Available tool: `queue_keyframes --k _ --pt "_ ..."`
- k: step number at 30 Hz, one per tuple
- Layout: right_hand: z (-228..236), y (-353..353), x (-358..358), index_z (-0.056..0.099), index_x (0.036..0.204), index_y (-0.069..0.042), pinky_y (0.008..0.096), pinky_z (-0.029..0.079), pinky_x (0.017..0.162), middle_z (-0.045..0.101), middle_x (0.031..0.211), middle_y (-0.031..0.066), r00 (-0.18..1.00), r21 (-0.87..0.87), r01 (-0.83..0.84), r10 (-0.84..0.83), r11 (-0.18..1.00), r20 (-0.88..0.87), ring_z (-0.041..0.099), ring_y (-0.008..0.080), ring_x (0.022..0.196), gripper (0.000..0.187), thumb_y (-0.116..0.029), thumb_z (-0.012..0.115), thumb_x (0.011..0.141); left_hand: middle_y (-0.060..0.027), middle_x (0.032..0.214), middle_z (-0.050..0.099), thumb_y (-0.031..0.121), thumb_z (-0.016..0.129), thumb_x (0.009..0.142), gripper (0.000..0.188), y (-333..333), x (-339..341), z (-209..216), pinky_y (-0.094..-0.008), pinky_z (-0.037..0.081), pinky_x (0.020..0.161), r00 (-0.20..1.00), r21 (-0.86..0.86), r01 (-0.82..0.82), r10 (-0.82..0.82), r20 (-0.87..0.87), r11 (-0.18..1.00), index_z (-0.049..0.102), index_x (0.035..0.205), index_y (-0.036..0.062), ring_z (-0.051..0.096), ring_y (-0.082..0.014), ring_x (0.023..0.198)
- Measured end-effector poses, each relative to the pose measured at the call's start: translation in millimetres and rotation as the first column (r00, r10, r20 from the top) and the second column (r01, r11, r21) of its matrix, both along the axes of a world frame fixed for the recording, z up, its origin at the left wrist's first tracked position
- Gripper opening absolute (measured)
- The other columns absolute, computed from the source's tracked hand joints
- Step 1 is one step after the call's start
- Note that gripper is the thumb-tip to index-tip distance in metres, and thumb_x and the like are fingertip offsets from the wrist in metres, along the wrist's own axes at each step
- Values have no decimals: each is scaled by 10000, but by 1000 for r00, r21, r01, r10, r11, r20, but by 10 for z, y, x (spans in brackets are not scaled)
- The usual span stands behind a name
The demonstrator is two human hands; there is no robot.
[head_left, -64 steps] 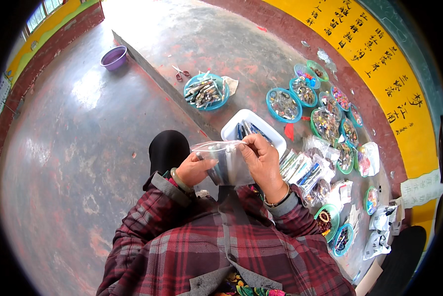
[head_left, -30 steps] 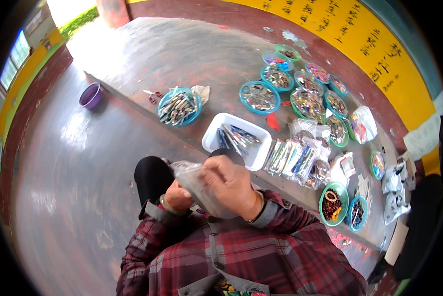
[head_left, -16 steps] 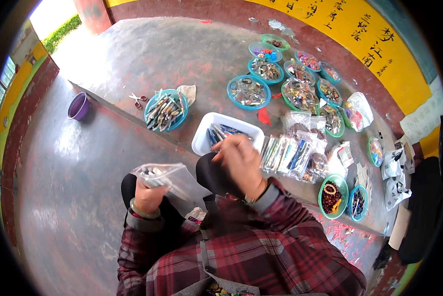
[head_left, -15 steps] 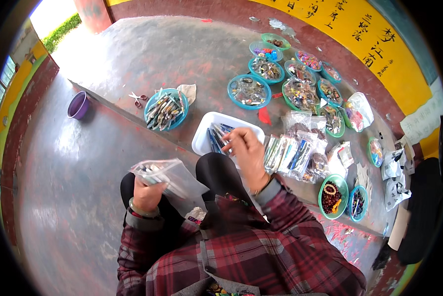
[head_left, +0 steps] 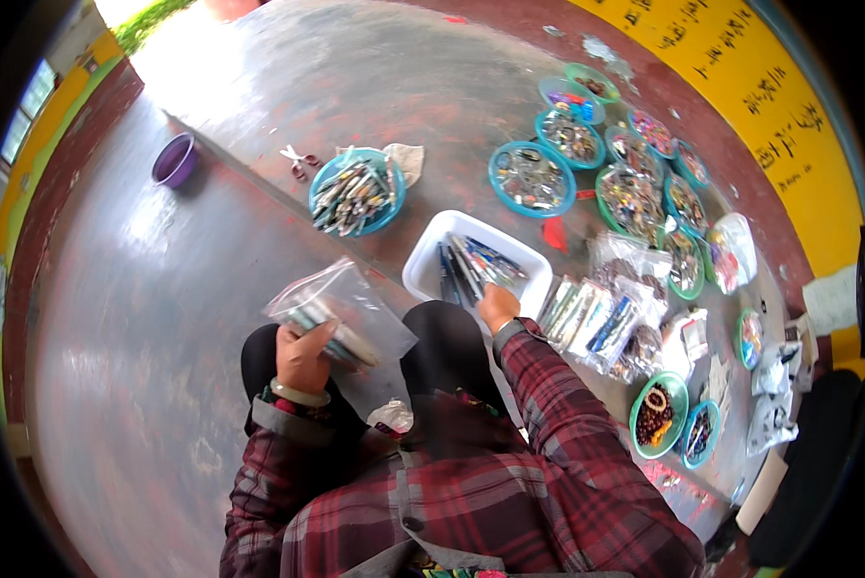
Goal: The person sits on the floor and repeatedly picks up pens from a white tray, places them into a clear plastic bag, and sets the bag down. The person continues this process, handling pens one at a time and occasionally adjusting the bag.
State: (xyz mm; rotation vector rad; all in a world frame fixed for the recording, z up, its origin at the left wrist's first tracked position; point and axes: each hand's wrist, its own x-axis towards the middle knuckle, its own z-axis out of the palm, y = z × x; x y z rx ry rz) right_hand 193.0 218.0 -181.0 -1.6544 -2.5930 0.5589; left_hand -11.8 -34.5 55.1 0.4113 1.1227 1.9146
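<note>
My left hand (head_left: 303, 358) is closed on a clear zip bag (head_left: 367, 301) with several pens inside it, held above my left knee. In front of my knees stands a white plastic tray (head_left: 421, 252) with more pens (head_left: 498, 258) lying in it. Over the tray's near side, my right hand (head_left: 498, 306) is closed round the lower ends of several pens (head_left: 466, 268), which point away from me. Its fingertips are partly hidden. A blue basket (head_left: 397, 207) heaped with pens sits beyond the tray to the left.
Filled zip bags of pens (head_left: 586, 320) lie right of the tray. Bowls of small goods (head_left: 533, 179) crowd the far right, and a green bowl of beads (head_left: 659, 414) is nearer. Scissors (head_left: 300, 161) and a purple bucket (head_left: 174, 162) stand left, near a floor step edge (head_left: 249, 185).
My right hand has come down from above the tray and now grips pens in it. The left hand still holds the bag, now more upright. The whole view has turned slightly.
</note>
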Motion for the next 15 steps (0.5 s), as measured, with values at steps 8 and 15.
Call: queue_keyframes --k 8,15 --pt "-178 -20 -21 647 880 -4 497 478 760 647 904 228 1000 -31 24 -24 999 3 620 410 865 205 -107 516 760 -137 935 645 53 584 786 245 -10 -43 -64 -400 549 701 994 -81 108 -108 5 991 579 1020 -20 647 -253 827" --pt "-19 43 149 668 852 3 454 490 697 647 768 215 984 -7 83 -83 997 -156 627 383 801 213 -152 564 750 -114 919 655 34 608 762 263 24 -7 -132 -371 533 727 997 -30 80 -80 -4 996 587 1021 -3 646 -230 818"
